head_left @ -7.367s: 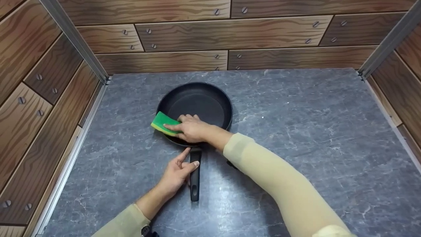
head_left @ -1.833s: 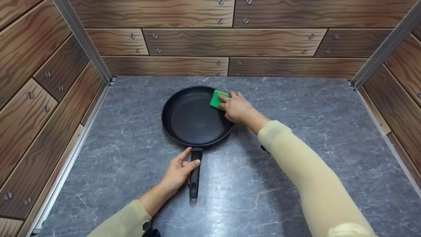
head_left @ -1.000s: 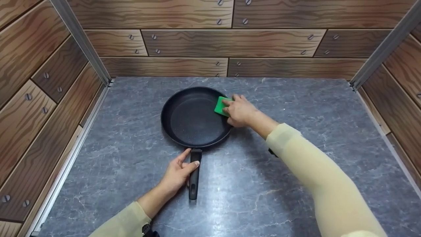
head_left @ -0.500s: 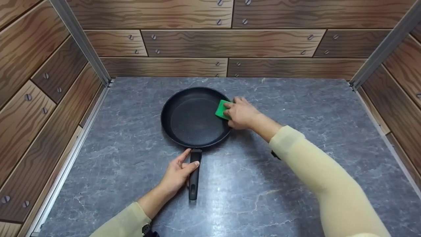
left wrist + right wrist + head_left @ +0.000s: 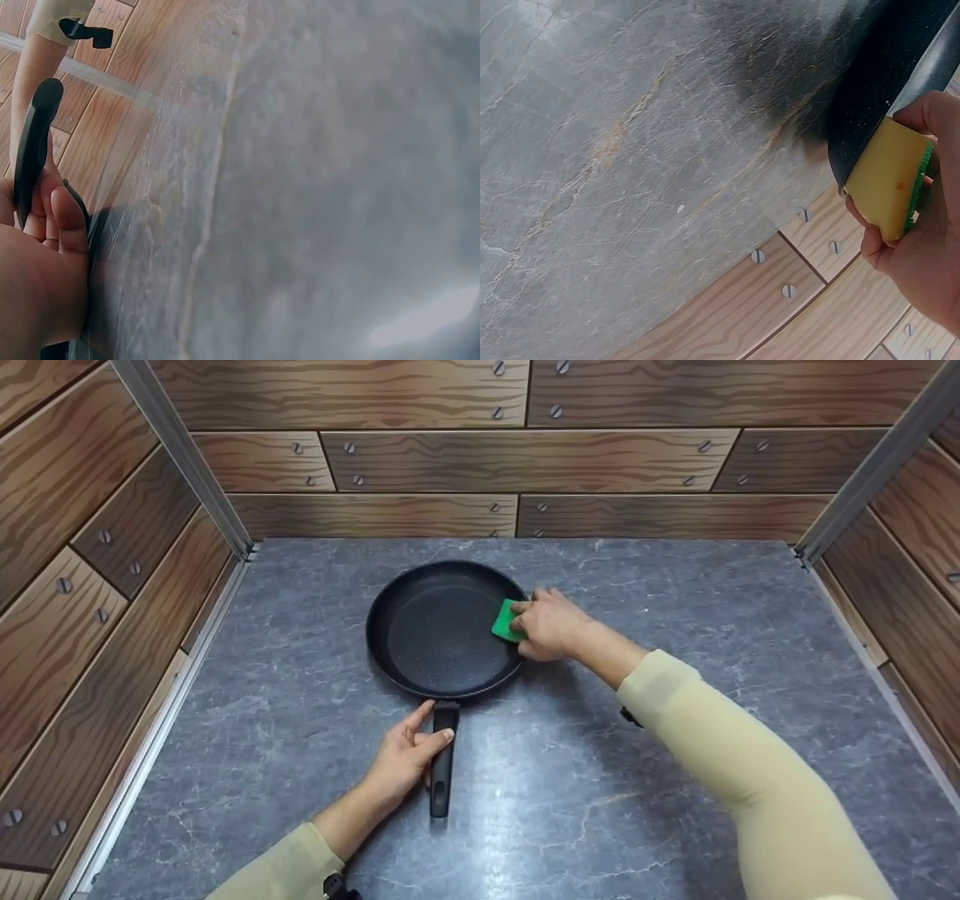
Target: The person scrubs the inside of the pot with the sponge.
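Observation:
A black frying pan (image 5: 442,637) rests on the grey marbled table, its handle (image 5: 441,780) toward the front. My left hand (image 5: 401,754) grips the handle near the pan's body, thumb on top and index finger stretched toward the rim. In the left wrist view the handle (image 5: 36,142) rises past the curled fingers. At the pan's right rim my right hand (image 5: 553,626) pinches a green and yellow sponge (image 5: 508,621). Seen from the right wrist, the sponge's yellow side (image 5: 889,176) touches the pan's edge, with the thumb and fingers around it. Part of the sponge is hidden under the fingers.
The grey table (image 5: 712,660) spreads around the pan. Wood-patterned walls (image 5: 420,457) stand at the back and both sides, with metal corner posts (image 5: 184,457) at the back corners.
My right hand has carried the sponge from the pan's front left to its right rim, then slid down along that rim toward the front. The left hand keeps its grip on the handle.

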The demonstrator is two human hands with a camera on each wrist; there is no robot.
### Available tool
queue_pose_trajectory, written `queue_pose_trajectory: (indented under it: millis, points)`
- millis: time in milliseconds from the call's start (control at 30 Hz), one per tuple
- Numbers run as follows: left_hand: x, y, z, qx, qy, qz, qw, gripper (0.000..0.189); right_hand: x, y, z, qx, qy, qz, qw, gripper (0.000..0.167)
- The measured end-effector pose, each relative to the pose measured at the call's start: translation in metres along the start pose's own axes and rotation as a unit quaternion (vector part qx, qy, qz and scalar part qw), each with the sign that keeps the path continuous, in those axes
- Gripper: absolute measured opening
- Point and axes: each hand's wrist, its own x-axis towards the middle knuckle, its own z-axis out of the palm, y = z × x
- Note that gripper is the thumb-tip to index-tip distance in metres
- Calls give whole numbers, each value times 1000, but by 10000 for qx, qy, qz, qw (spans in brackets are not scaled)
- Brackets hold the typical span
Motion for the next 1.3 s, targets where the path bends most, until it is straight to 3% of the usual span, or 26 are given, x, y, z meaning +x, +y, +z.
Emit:
queue_pose_trajectory:
  millis: [1000, 1300]
  points:
    - [1, 0, 0, 9, 26, -16, 10000, 85, -12, -8, -9, 755, -345, -352, 9959, 42]
    - [1, -1, 0, -125, -23, -20, 9999, 85, -18, -10, -4, 982, -156, -659, 9929, 42]
